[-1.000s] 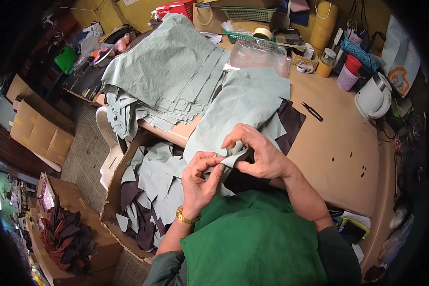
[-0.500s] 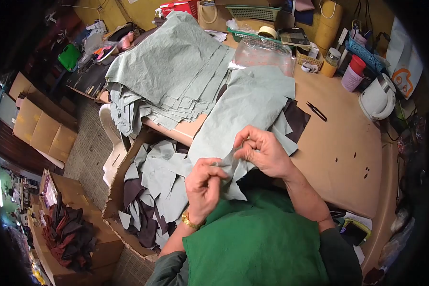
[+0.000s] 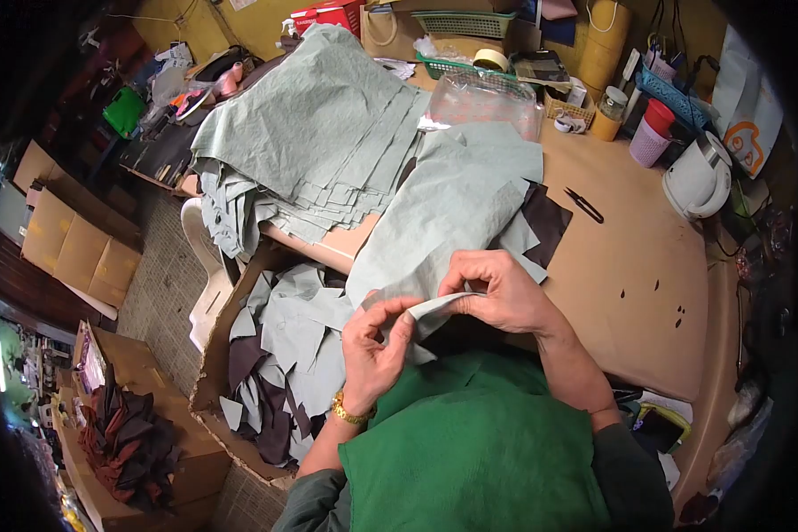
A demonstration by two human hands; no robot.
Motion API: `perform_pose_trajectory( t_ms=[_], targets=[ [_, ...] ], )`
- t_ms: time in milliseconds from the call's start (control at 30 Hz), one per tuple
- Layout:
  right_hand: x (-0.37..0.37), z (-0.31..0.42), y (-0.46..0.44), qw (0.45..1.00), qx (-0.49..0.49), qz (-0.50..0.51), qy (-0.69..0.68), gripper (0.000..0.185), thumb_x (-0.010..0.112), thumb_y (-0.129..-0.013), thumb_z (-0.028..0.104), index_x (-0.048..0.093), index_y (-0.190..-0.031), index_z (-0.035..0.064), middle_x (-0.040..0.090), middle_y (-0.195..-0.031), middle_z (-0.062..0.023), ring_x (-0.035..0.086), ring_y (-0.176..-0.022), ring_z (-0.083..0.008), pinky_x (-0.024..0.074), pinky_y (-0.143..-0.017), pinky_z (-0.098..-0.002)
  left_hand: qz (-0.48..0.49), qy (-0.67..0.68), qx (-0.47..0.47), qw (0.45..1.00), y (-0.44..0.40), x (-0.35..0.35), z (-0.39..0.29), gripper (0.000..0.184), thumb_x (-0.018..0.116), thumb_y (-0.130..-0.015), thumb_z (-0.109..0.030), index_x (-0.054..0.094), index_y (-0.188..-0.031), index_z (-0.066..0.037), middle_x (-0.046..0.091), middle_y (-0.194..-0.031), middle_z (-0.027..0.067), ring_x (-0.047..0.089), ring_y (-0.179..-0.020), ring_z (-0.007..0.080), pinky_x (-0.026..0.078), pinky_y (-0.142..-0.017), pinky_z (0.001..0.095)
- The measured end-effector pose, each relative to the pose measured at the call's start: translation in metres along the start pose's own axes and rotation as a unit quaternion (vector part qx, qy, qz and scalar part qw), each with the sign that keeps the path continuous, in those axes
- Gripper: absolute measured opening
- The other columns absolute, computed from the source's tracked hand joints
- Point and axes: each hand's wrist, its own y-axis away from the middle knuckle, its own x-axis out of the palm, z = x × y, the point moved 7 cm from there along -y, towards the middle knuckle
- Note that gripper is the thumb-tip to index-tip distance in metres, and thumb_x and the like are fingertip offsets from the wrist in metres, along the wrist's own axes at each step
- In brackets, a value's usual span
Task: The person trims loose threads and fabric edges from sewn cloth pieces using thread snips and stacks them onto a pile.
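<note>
A long piece of pale grey-green fabric (image 3: 452,199) lies across the table, its near end raised in front of the green apron. My left hand (image 3: 377,348), with a gold watch at the wrist, pinches this near edge between thumb and fingers. To its right, my right hand (image 3: 496,291) grips the same edge, thumb against fingertips. Between the two hands the edge is stretched into a narrow folded strip. Dark brown fabric (image 3: 545,223) shows from under the pale piece on the right.
A large stack of grey-green fabric (image 3: 306,124) covers the table's back left. Below it, a cardboard box (image 3: 206,377) holds grey and dark scraps. Thread snips (image 3: 584,205) lie on the table at right, near a white kettle (image 3: 698,177) and a pink cup (image 3: 650,144).
Both hands have turned the fabric's near edge, which was bunched and hanging and is now a taut folded strip. My right hand has moved slightly right and down.
</note>
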Motion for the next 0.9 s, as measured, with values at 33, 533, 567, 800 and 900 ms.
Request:
perform_pose_trajectory(
  t_ms=[33, 533, 567, 800, 900],
  targets=[
    [0.002, 0.000, 0.002, 1.000, 0.008, 0.010, 0.021, 0.018, 0.081, -0.077, 0.000, 0.070, -0.091, 0.0016, 0.059, -0.102, 0.0003, 0.045, -0.064, -0.0058, 0.0404, -0.063, -0.0237, -0.004, 0.036, 0.003, 0.999, -0.001, 0.001, 0.001, 0.016, 0.066, -0.093, -0.005, 0.067, -0.107, 0.003, 0.065, -0.092, 0.0039, 0.059, -0.084, 0.0094, 0.045, -0.079, 0.0239],
    [0.009, 0.016, -0.007, 0.997, -0.044, -0.022, 0.065, 0.010, 0.075, -0.085, 0.006, 0.069, -0.084, -0.0020, 0.065, -0.078, -0.0090, 0.061, -0.068, -0.0178, 0.0471, -0.063, -0.0314, -0.069, -0.022, 0.077, 0.994, 0.000, -0.015, -0.031, 0.018, 0.075, -0.076, 0.003, 0.073, -0.093, -0.001, 0.068, -0.093, 0.0094, 0.061, -0.074, 0.0150, 0.048, -0.062, 0.0249],
    [0.010, 0.014, -0.006, 0.997, -0.029, -0.028, 0.060, 0.009, 0.074, -0.085, 0.006, 0.069, -0.084, -0.0018, 0.065, -0.079, -0.0087, 0.060, -0.068, -0.0173, 0.0469, -0.062, -0.0315, -0.055, -0.068, 0.103, 0.991, -0.001, -0.014, -0.036, 0.019, 0.076, -0.075, 0.002, 0.073, -0.094, -0.001, 0.068, -0.092, 0.0105, 0.062, -0.072, 0.0170, 0.049, -0.062, 0.0257],
    [0.004, 0.036, -0.011, 0.962, -0.127, -0.045, 0.238, 0.017, 0.076, -0.066, 0.000, 0.069, -0.081, 0.0020, 0.065, -0.080, -0.0074, 0.062, -0.068, -0.0226, 0.0461, -0.064, -0.0325, -0.089, -0.179, 0.234, 0.951, -0.017, -0.036, -0.065, 0.026, 0.062, -0.069, 0.010, 0.071, -0.090, -0.001, 0.070, -0.085, 0.0119, 0.067, -0.076, 0.0211, 0.052, -0.067, 0.0275],
    [-0.021, 0.042, -0.017, 0.912, -0.132, -0.052, 0.385, 0.018, 0.077, -0.062, 0.002, 0.069, -0.078, 0.0045, 0.068, -0.086, -0.0079, 0.064, -0.072, -0.0292, 0.0483, -0.067, -0.0374, -0.152, -0.065, 0.240, 0.957, -0.033, -0.086, -0.095, 0.015, 0.058, -0.079, 0.009, 0.064, -0.092, 0.006, 0.067, -0.096, 0.0153, 0.065, -0.089, 0.0204, 0.052, -0.082, 0.0315]
  ],
)
